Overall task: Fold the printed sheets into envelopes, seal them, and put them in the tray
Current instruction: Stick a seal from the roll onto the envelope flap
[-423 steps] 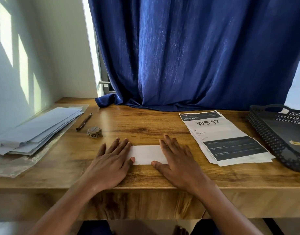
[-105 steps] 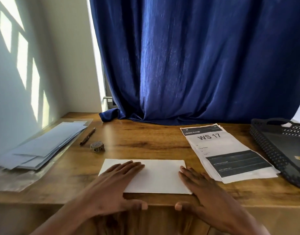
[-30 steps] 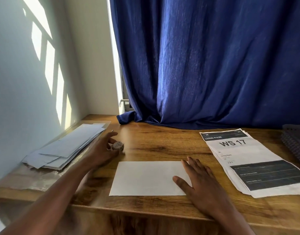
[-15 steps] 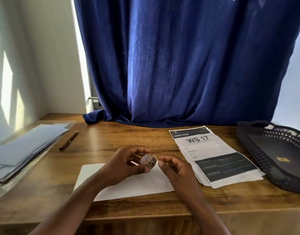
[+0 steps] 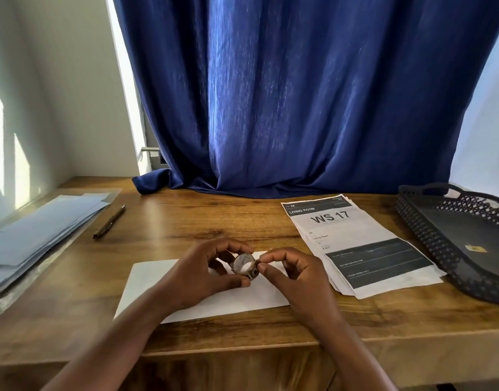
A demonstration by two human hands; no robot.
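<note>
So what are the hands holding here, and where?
A small tape roll: left hand grips its outer rim; right hand pinches its right edge.

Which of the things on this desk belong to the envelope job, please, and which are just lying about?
Job: tape roll held in left hand and right hand; white envelope; printed sheets; tray; blue envelopes.
Lying about: pen; curtain.

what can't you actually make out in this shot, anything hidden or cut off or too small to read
Head view, the only one:
- Envelope: its middle is hidden by both hands, so whether the flap is sealed can't be told.
- Tape roll: the left hand and right hand hide its rim; no loose end shows.
- Printed sheets: small lines too fine to read.
- Tray: right side cut off by the frame edge.
</note>
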